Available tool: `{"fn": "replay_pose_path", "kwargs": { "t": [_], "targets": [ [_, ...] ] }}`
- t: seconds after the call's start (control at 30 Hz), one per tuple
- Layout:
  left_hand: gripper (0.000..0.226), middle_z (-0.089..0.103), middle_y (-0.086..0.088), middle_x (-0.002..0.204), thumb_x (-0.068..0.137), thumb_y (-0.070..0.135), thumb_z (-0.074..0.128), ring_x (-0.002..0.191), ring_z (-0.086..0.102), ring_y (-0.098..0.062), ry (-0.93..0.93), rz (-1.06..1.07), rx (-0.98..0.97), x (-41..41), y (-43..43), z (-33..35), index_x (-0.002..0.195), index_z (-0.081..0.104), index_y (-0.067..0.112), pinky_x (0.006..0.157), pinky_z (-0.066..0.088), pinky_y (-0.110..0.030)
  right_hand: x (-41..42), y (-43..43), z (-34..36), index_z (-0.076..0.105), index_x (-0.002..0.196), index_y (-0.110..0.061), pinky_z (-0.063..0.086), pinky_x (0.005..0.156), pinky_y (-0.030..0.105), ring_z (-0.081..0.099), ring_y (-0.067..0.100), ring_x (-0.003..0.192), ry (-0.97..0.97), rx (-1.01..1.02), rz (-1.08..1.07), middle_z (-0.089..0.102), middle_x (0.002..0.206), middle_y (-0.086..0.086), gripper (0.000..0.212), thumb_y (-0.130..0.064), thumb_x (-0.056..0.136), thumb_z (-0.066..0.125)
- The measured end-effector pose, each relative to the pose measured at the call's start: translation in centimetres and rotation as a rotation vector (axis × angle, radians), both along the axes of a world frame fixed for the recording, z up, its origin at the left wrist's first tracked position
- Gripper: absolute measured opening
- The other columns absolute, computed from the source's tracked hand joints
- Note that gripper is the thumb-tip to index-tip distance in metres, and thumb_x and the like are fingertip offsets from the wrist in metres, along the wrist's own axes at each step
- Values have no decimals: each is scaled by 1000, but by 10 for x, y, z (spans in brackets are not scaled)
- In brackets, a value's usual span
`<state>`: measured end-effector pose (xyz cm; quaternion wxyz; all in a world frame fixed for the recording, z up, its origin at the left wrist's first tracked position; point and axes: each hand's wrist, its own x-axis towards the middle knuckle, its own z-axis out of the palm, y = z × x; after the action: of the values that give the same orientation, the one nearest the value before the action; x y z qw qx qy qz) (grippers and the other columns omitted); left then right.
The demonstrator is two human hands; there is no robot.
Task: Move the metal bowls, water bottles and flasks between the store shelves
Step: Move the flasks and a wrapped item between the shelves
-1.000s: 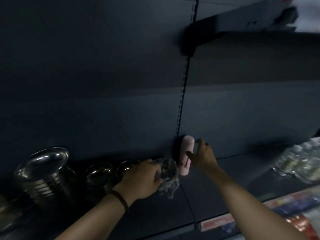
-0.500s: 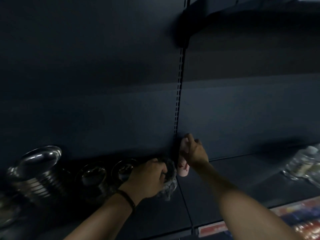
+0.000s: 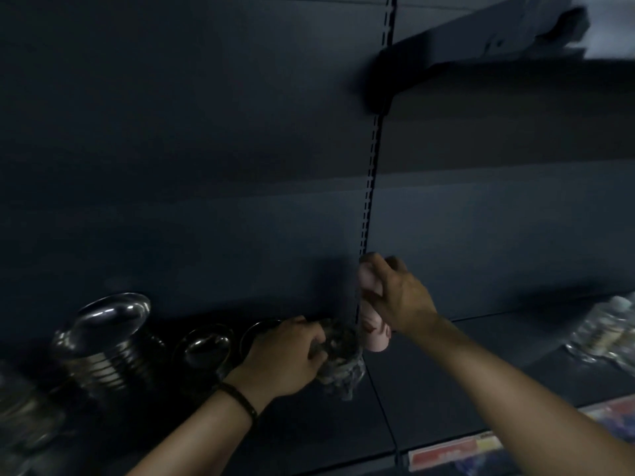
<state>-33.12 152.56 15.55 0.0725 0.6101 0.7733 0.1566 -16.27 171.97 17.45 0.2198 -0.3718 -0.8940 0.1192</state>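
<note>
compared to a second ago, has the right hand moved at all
Yes. The right hand has shifted left toward the slotted upright. It now grips the pink flask, where before only its fingertips touched the flask's right side.

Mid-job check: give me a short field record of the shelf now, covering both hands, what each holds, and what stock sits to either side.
left hand: grips a crumpled grey wad, cloth or plastic unclear
right hand: wrapped round the pink flask, which is upright by the slotted upright
flask contact with shelf: cannot tell
left of hands: stacked metal bowls, then smaller bowls
far right: water bottles
</note>
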Motion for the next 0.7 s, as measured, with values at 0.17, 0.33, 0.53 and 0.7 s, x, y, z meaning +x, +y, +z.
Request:
{"fn": "replay_pose_path", "kwargs": {
  "t": [0.17,0.33,0.53,0.7],
  "targets": [
    [28,65,16,126,97,49,65,130,59,-11,-27,41,53,-29,-38,15,122,64,37,104,52,-34,-24,-50,60,45,142,-47,56,89,46,64,32,107,161,-6,131,57,127,1,60,-44,90,74],
    [32,63,16,128,95,54,64,116,65,-13,-78,129,46,-72,-94,33,124,59,44,99,56,-38,-79,-107,88,53,141,-43,51,97,30,61,17,114,283,-130,293,61,130,-7,59,-41,88,79],
    [34,69,19,116,94,61,66,101,69,-7,-152,292,60,-140,-194,52,121,61,42,91,62,-39,-176,-193,108,58,144,-37,46,85,10,65,-1,111,344,-274,506,66,130,-19,62,-40,87,83],
    [55,74,19,99,74,83,71,92,70,1,-205,405,100,-196,-291,62,108,63,41,82,62,-36,-260,-276,112,60,138,-40,51,86,18,67,-5,105,359,-320,657,69,122,-23,60,-39,84,85]
  ]
}}
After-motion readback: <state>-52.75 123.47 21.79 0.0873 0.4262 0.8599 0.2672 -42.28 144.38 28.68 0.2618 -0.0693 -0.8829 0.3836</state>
